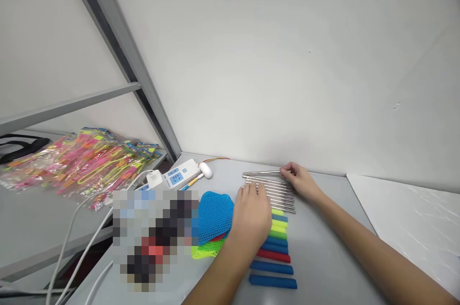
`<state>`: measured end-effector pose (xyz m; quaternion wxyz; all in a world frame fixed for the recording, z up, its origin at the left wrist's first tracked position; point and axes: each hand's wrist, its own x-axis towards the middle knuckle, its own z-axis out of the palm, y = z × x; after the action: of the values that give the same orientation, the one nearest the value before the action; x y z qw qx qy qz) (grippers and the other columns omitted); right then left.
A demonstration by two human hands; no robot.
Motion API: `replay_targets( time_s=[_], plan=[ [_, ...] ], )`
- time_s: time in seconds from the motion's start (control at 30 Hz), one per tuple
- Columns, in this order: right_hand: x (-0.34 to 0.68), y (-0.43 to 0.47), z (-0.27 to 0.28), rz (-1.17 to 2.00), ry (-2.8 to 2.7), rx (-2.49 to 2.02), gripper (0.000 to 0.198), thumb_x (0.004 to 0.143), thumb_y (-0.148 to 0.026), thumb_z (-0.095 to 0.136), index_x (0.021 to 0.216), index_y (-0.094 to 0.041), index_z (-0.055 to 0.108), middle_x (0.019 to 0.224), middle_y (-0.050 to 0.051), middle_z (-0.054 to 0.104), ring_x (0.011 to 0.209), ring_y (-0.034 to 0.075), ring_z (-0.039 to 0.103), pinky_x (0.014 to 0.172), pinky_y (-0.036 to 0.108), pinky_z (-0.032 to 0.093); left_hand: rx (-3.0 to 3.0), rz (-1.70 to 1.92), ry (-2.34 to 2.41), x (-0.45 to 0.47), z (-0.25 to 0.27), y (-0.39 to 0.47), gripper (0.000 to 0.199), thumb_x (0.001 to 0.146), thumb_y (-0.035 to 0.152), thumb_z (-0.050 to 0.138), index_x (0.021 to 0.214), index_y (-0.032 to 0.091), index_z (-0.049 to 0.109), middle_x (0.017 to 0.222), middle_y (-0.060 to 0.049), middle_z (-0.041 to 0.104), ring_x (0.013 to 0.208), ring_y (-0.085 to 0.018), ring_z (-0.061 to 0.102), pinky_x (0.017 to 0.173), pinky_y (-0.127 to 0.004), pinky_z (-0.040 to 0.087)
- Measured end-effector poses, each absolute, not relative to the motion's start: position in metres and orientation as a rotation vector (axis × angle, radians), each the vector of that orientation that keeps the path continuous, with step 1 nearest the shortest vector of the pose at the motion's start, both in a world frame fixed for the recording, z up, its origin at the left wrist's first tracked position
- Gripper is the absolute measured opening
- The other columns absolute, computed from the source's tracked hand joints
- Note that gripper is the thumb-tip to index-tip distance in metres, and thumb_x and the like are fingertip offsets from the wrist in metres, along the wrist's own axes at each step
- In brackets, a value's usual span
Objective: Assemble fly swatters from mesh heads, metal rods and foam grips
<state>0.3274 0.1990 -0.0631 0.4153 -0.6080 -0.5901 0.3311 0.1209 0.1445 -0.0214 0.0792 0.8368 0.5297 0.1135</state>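
Note:
Several thin silver metal rods (282, 198) lie side by side in a row on the grey table. At the far end of that row, my right hand (297, 179) pinches the right end of one metal rod (261, 173) between thumb and fingers. My left hand (252, 209) rests palm down over the left ends of the rods, fingers extended, partly hiding them. Below the rods sit blue, green, yellow and red tubes (273, 281), lined up parallel. Left of my left hand is a blue mesh piece (215, 216), with a yellow-green mesh piece (206, 250) partly under it.
A white power strip (185, 175) with a plug and a white rounded object (205, 170) stands at the back left. Pixelation hides an area at the left. Clear bags of colourful items (97, 158) cover a neighbouring shelf. A white sheet (409, 218) lies at the right.

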Motion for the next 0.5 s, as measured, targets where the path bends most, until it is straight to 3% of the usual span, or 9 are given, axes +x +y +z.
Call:
replay_targets(
  time_s=[0.17, 0.33, 0.5],
  plan=[
    [0.336, 0.197, -0.068, 0.785, -1.578, -1.563, 0.023, 0.079, -0.043, 0.060, 0.080, -0.022, 0.066, 0.081, 0.003, 0.067, 0.076, 0.021, 0.058, 0.070, 0.033, 0.042, 2.407, 0.278, 1.637, 0.103, -0.012, 0.165, 0.045, 0.097, 0.027, 0.029, 0.134, 0.008, 0.046, 0.130, -0.021, 0.053, 0.121, -0.032, 0.049, 0.100, -0.043, 0.038],
    [0.342, 0.189, -0.065, 0.732, -1.592, -1.550, 0.022, 0.079, -0.044, 0.060, 0.075, -0.023, 0.069, 0.086, 0.004, 0.068, 0.085, 0.023, 0.059, 0.079, 0.036, 0.043, 2.257, 0.200, 1.613, 0.097, -0.001, 0.208, 0.040, 0.097, 0.030, 0.035, 0.126, 0.006, 0.050, 0.117, -0.023, 0.059, 0.107, -0.032, 0.059, 0.089, -0.044, 0.045],
    [0.336, 0.176, -0.068, 0.698, -1.381, -1.553, 0.037, 0.086, -0.052, 0.049, 0.100, -0.023, 0.067, 0.104, 0.007, 0.069, 0.096, 0.025, 0.061, 0.088, 0.039, 0.044, 2.113, 0.275, 1.555, 0.106, 0.000, 0.236, 0.034, 0.093, 0.036, 0.054, 0.121, 0.016, 0.055, 0.121, -0.010, 0.058, 0.104, -0.022, 0.059, 0.089, -0.044, 0.050]
  ],
)
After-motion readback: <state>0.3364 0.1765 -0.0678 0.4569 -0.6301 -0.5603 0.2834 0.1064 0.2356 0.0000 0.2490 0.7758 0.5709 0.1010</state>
